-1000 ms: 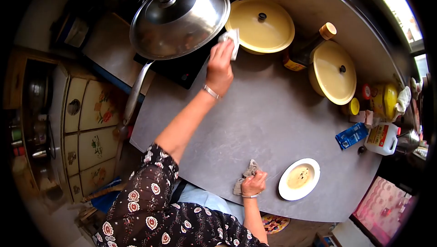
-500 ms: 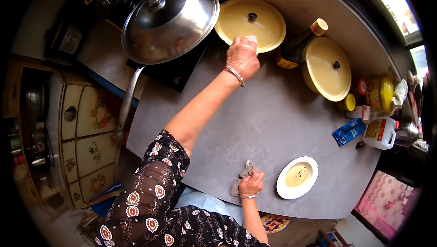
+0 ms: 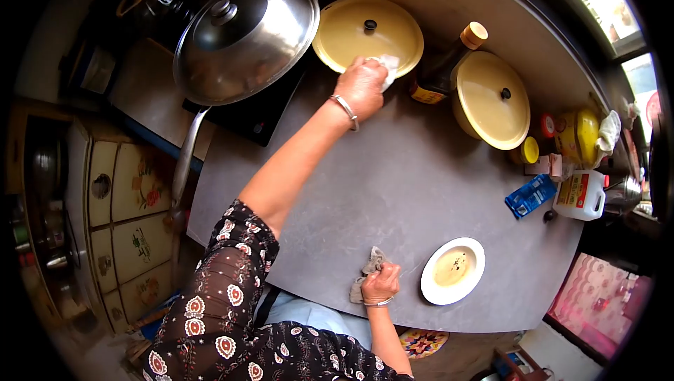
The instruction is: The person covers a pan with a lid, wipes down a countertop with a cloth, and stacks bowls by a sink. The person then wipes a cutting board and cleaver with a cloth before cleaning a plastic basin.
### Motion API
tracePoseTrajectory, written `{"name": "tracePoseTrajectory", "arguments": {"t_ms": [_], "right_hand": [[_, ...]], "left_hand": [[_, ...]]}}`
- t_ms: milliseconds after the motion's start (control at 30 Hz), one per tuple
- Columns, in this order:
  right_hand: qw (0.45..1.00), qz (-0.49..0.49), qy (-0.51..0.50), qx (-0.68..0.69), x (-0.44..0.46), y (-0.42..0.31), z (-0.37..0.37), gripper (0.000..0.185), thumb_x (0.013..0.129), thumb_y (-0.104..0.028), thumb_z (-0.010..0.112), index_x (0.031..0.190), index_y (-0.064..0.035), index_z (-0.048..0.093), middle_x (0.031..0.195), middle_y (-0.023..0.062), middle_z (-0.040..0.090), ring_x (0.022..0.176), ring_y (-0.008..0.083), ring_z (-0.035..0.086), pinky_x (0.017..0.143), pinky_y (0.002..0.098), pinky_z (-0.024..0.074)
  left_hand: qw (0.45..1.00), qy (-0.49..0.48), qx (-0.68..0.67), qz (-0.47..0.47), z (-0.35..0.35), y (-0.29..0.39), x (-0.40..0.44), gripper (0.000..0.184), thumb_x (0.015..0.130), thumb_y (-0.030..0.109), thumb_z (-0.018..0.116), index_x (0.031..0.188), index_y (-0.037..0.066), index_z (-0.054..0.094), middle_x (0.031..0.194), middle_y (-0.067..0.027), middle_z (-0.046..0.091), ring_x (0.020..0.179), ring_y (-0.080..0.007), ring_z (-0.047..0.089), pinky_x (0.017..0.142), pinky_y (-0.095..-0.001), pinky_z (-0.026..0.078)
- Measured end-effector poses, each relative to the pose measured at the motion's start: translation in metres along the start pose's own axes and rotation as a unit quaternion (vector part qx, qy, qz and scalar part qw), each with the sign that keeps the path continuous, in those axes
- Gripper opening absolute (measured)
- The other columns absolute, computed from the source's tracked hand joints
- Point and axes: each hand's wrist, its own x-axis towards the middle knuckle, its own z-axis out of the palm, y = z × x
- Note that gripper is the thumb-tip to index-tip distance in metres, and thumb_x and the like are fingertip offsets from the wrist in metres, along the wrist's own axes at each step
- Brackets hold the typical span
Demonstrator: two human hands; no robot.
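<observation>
My left hand, arm stretched far across the counter, is closed on a crumpled white cloth at the near rim of a yellow lidded pot; the lid has a black knob. Its fingertips are partly hidden by the hand itself. Close to the counter's front edge, my right hand rests in a fist on a grey-brown rag, whose ends stick out on the left. Just right of that hand stands a white dish holding pale liquid with dark specks.
A wok with a domed metal lid sits on a black cooktop, its handle pointing toward me. Along the wall stand a dark bottle, another yellow lidded pot, a yellow-capped jar, a blue packet and a white jug.
The view has shifted slightly, moving everything left. My left hand's white cloth has slid a little right along the pot's rim and shows more. My right hand stays on the rag.
</observation>
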Motion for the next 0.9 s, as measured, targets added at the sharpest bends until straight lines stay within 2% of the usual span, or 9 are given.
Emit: {"name": "tracePoseTrajectory", "arguments": {"t_ms": [100,200,300,467,600,667,733,833,900], "right_hand": [[1.000,0.000,-0.002,0.001,0.001,-0.002,-0.002,0.022,0.065,-0.008,0.046,0.087,-0.0043,0.044,0.080,0.0149,0.045,0.065,0.0350,0.052,0.054,0.0439,0.0420],[1.000,0.000,-0.011,-0.008,0.001,-0.003,-0.004,0.023,0.065,-0.007,0.046,0.087,-0.0042,0.045,0.080,0.0152,0.045,0.065,0.0353,0.051,0.054,0.0438,0.0421],[1.000,-0.006,-0.008,-0.009,0.003,-0.004,-0.004,0.023,0.064,-0.007,0.046,0.087,-0.0039,0.045,0.080,0.0155,0.046,0.066,0.0354,0.052,0.055,0.0435,0.0423],[1.000,-0.004,-0.002,-0.004,0.002,-0.003,-0.002,0.023,0.064,-0.007,0.046,0.087,-0.0037,0.045,0.080,0.0158,0.047,0.066,0.0355,0.052,0.055,0.0431,0.0429],[1.000,-0.001,-0.001,-0.002,0.002,-0.004,-0.004,0.023,0.065,-0.007,0.046,0.087,-0.0035,0.045,0.081,0.0157,0.047,0.067,0.0354,0.052,0.055,0.0432,0.0430],[1.000,-0.001,-0.002,-0.001,0.002,-0.003,-0.003,0.023,0.065,-0.007,0.046,0.087,-0.0035,0.045,0.081,0.0157,0.047,0.066,0.0353,0.052,0.055,0.0433,0.0429],[1.000,0.004,-0.004,0.000,0.001,-0.003,-0.003,0.023,0.065,-0.008,0.046,0.087,-0.0035,0.045,0.081,0.0156,0.046,0.066,0.0353,0.052,0.055,0.0434,0.0427],[1.000,-0.001,-0.004,-0.003,0.002,-0.003,-0.004,0.022,0.065,-0.007,0.046,0.087,-0.0035,0.045,0.080,0.0155,0.046,0.065,0.0353,0.052,0.054,0.0436,0.0422],[1.000,-0.003,-0.007,-0.007,0.001,-0.001,-0.003,0.026,0.062,-0.006,0.048,0.088,-0.0043,0.046,0.080,0.0152,0.046,0.066,0.0346,0.052,0.055,0.0433,0.0435]], "left_hand": [[0.999,-0.024,0.008,-0.022,-0.001,-0.003,0.005,0.023,0.061,-0.006,0.051,0.081,0.004,0.059,0.086,-0.0122,0.059,0.081,-0.0332,0.052,0.073,-0.0389,0.046],[0.998,-0.047,-0.020,0.024,0.015,0.007,0.023,0.024,0.061,-0.005,0.052,0.082,0.004,0.059,0.087,-0.0125,0.058,0.083,-0.0337,0.051,0.075,-0.0389,0.045],[1.000,0.003,-0.019,0.023,0.034,0.015,0.037,0.024,0.062,-0.005,0.051,0.083,0.004,0.059,0.089,-0.0132,0.057,0.089,-0.0337,0.048,0.081,-0.0386,0.043],[0.999,-0.019,-0.009,0.031,0.013,0.001,0.018,0.019,0.064,-0.004,0.049,0.078,0.004,0.058,0.084,-0.0125,0.057,0.086,-0.0317,0.051,0.076,-0.0389,0.046],[0.995,-0.042,0.078,-0.048,-0.022,-0.027,0.004,0.018,0.067,-0.003,0.051,0.078,0.007,0.062,0.082,-0.0102,0.060,0.086,-0.0285,0.055,0.076,-0.0363,0.047],[0.994,0.008,0.071,-0.087,-0.026,-0.040,0.006,0.019,0.068,-0.003,0.050,0.078,0.006,0.063,0.083,-0.0117,0.061,0.086,-0.0301,0.054,0.079,-0.0359,0.046],[0.990,0.062,0.059,-0.116,-0.020,-0.056,0.019,0.019,0.069,-0.001,0.052,0.084,0.003,0.062,0.095,-0.0125,0.060,0.096,-0.0288,0.051,0.085,-0.0341,0.044],[0.986,0.124,0.068,-0.091,-0.004,-0.067,0.042,0.024,0.069,-0.001,0.052,0.092,0.002,0.060,0.102,-0.0137,0.058,0.100,-0.0307,0.049,0.090,-0.0353,0.041],[0.981,0.166,0.059,-0.076,0.014,-0.074,0.053,0.027,0.070,-0.004,0.050,0.095,0.001,0.058,0.100,-0.0153,0.058,0.099,-0.0334,0.050,0.089,-0.0374,0.040]]}}
